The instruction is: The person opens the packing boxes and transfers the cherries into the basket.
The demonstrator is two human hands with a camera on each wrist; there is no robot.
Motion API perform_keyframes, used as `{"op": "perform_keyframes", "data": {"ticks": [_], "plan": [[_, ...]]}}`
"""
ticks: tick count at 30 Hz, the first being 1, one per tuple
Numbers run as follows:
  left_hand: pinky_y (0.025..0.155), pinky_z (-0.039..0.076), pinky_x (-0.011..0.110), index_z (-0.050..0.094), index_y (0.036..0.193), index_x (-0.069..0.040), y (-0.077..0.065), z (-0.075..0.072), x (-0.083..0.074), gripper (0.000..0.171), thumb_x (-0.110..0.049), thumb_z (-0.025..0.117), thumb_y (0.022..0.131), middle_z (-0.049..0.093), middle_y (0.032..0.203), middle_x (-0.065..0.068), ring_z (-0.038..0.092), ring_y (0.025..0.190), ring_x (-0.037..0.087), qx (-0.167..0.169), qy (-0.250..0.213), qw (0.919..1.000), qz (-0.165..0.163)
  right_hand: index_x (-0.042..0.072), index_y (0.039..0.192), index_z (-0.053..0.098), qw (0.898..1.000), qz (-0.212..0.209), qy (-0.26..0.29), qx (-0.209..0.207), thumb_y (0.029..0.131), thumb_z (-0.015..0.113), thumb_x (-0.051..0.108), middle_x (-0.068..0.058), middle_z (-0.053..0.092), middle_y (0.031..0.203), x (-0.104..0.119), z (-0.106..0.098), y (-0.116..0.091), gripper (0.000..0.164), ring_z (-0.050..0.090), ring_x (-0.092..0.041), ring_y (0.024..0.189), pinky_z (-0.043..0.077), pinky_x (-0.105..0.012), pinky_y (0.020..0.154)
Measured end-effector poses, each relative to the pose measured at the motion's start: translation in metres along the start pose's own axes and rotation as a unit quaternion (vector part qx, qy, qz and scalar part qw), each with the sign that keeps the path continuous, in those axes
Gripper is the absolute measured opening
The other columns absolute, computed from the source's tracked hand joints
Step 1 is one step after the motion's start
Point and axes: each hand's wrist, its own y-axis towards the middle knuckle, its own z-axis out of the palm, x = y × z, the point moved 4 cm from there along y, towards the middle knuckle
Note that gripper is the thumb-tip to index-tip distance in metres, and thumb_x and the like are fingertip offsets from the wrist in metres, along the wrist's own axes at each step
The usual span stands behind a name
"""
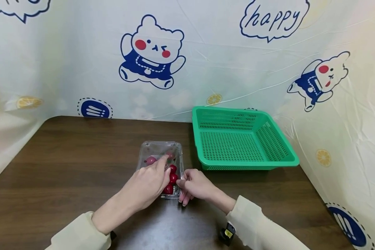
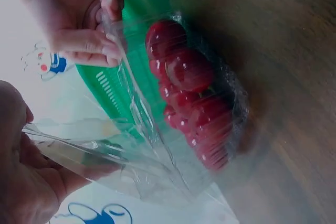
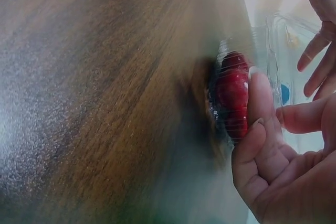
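Note:
A clear plastic box (image 1: 142,152) of red cherries (image 1: 173,178) lies on the brown table, its clear lid (image 2: 79,153) raised at an angle in the left wrist view. Over the box, my left hand (image 1: 150,182) touches the lid with fairly straight fingers, seen through the plastic. My right hand (image 1: 197,185) is at the near right side of the box. There its thumb and index finger pinch the rim, plainest in the left wrist view. Glossy cherries (image 2: 191,72) fill the near part; through the right wrist view, more cherries (image 3: 232,93) show beside the right fingers.
A green slotted basket (image 1: 250,163) stands to the right behind the box, holding nothing visible. The dark wooden table (image 1: 81,156) stretches left of the box. A pale cloth with bear drawings (image 1: 151,48) hangs behind and along the sides.

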Motion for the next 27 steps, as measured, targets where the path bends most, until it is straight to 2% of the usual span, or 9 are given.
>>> {"op": "perform_keyframes", "data": {"ticks": [6,9,13,16,19,23,27], "plan": [[0.052,0.054,0.033,0.048,0.125,0.010,0.008,-0.021,0.009,0.037,-0.011,0.051,0.094,0.058,0.064,0.004,0.052,0.049,0.012,0.001,-0.066,0.9968,-0.045,0.000,0.075,0.052,1.000,0.002,-0.006,-0.012,0.094,0.052,0.009,-0.030,0.072,0.067,-0.004,-0.005,0.000,0.021,0.064,-0.016,0.042,0.053,-0.030,0.045],[0.051,0.049,0.029,0.046,0.128,0.008,0.008,-0.026,0.013,0.038,-0.012,0.050,0.096,0.047,0.059,0.000,0.043,0.046,0.008,0.010,-0.085,0.9940,-0.068,0.001,0.075,0.052,1.000,0.003,-0.002,-0.008,0.094,0.052,0.009,-0.031,0.072,0.067,-0.004,-0.006,0.000,0.021,0.063,-0.015,0.041,0.056,-0.033,0.047],[0.054,0.051,0.031,0.046,0.130,0.007,0.001,-0.025,0.014,0.039,-0.013,0.050,0.096,0.047,0.060,-0.001,0.045,0.048,0.008,0.015,-0.088,0.9928,-0.080,-0.001,0.075,0.053,1.000,0.003,0.001,-0.004,0.093,0.053,0.009,-0.031,0.072,0.067,-0.004,-0.005,0.000,0.020,0.063,-0.015,0.041,0.058,-0.036,0.050],[0.051,0.049,0.030,0.045,0.130,0.006,-0.005,-0.027,0.017,0.040,-0.012,0.050,0.095,0.049,0.063,0.001,0.045,0.049,0.009,-0.001,-0.089,0.9925,-0.084,-0.001,0.076,0.054,1.000,0.005,0.004,-0.004,0.093,0.054,0.009,-0.031,0.072,0.068,-0.004,-0.005,0.000,0.020,0.062,-0.015,0.041,0.058,-0.036,0.050],[0.045,0.044,0.026,0.044,0.130,0.005,-0.010,-0.031,0.022,0.039,-0.010,0.051,0.094,0.049,0.065,0.003,0.043,0.048,0.009,-0.019,-0.084,0.9924,-0.088,-0.002,0.077,0.054,1.000,0.004,0.011,-0.001,0.093,0.055,0.009,-0.033,0.072,0.069,-0.004,-0.005,0.000,0.020,0.062,-0.015,0.041,0.058,-0.035,0.050],[0.042,0.039,0.023,0.045,0.129,0.004,-0.014,-0.036,0.026,0.039,-0.010,0.051,0.094,0.049,0.065,0.003,0.040,0.047,0.007,-0.018,-0.074,0.9929,-0.092,-0.002,0.076,0.053,1.000,0.004,0.017,0.002,0.093,0.056,0.010,-0.033,0.072,0.069,-0.003,-0.006,0.000,0.021,0.061,-0.014,0.041,0.057,-0.033,0.048],[0.045,0.041,0.028,0.049,0.126,0.005,-0.017,-0.047,0.027,0.037,-0.012,0.052,0.094,0.054,0.067,0.004,0.045,0.050,0.011,-0.029,-0.049,0.9936,-0.098,0.000,0.075,0.053,1.000,0.003,0.019,0.005,0.092,0.056,0.010,-0.033,0.072,0.070,-0.003,-0.006,0.000,0.020,0.061,-0.014,0.041,0.056,-0.031,0.047]]}}
